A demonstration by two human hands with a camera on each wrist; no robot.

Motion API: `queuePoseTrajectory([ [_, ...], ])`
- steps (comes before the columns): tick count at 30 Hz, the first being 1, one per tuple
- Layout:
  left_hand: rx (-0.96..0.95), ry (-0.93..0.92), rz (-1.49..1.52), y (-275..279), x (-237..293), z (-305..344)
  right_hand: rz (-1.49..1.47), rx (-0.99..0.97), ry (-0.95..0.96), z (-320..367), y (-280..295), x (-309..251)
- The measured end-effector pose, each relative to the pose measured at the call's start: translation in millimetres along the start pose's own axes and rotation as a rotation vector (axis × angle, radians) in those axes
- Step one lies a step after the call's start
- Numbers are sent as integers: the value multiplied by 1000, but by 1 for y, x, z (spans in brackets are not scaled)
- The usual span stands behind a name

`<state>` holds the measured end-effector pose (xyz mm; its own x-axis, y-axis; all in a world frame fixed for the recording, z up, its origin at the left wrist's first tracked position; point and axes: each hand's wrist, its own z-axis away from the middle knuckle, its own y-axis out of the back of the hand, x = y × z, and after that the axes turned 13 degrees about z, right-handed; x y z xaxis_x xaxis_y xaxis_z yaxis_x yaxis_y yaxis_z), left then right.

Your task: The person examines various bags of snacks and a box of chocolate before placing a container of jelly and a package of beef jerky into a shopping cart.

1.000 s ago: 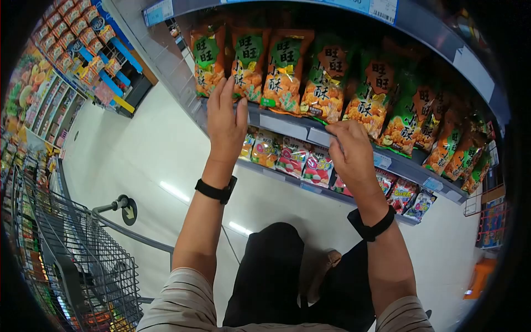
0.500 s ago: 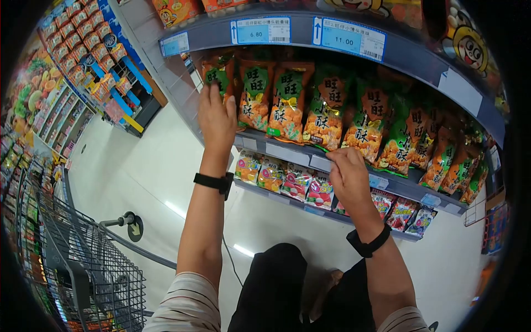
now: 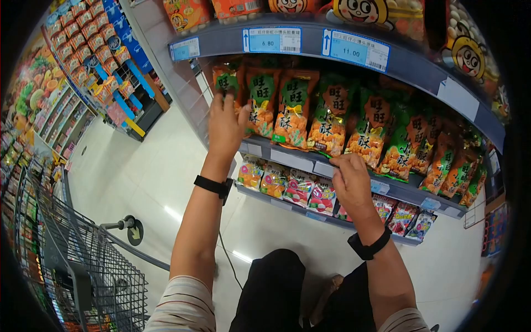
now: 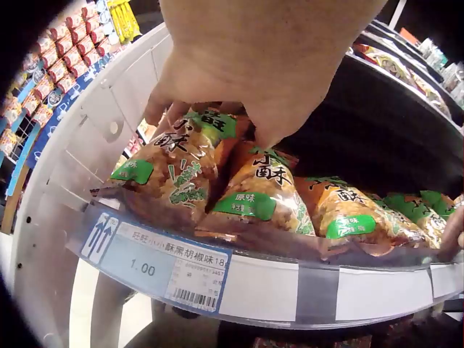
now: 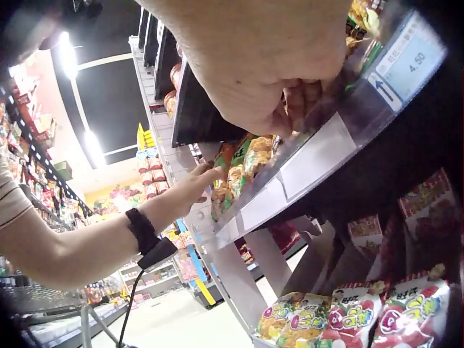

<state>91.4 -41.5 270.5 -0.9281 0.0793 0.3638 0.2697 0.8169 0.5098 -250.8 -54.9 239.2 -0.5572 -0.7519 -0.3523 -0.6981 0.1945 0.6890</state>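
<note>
Snack bags stand in a row on a grey shelf. At its left end, my left hand [image 3: 224, 124] reaches over the leftmost orange-and-green bag [image 3: 227, 80], fingers extended and thumb apart. From the left wrist view, this hand [image 4: 246, 65] is over the top of that bag [image 4: 170, 170], its thumb close to the second bag [image 4: 264, 188]; the fingertips are partly hidden. My right hand [image 3: 353, 180] holds the shelf's front edge [image 3: 291, 159] with bent fingers, below the middle bags. The right wrist view shows this hand [image 5: 268, 72] with curled fingers at the shelf edge [image 5: 319, 159].
Price labels [image 3: 272, 40] line the shelf above, which holds more packets. Smaller candy bags [image 3: 300, 188] fill the shelf below. A wire shopping cart [image 3: 105, 265] stands at the lower left, beyond pale floor [image 3: 155, 166]. A packed display [image 3: 83, 41] is at the upper left.
My left hand has moved up from low between the first two bags onto the leftmost bag. The right hand stays at the shelf edge. The head view has shifted, showing more of the upper shelf.
</note>
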Motion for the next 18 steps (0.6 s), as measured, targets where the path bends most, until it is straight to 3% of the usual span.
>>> queuePoseTrajectory([
  [3, 12, 18, 50, 5, 5, -4, -4, 9, 11, 0, 0, 0],
  [6, 172, -102, 132, 18, 25, 2, -14, 31, 39, -2, 0, 2],
  [9, -69, -79, 323, 20, 50, 38, -7, 21, 28, 1, 1, 2],
  [10, -84, -173, 292, 16, 53, 47, -3, 12, 20, 2, 1, 1],
  [13, -108, -117, 278, 2, 48, 73, 6, 19, 27, 2, -1, 3],
  [18, -170, -181, 194, -6, 35, 85, 84, 48, 49, 0, -7, 1],
])
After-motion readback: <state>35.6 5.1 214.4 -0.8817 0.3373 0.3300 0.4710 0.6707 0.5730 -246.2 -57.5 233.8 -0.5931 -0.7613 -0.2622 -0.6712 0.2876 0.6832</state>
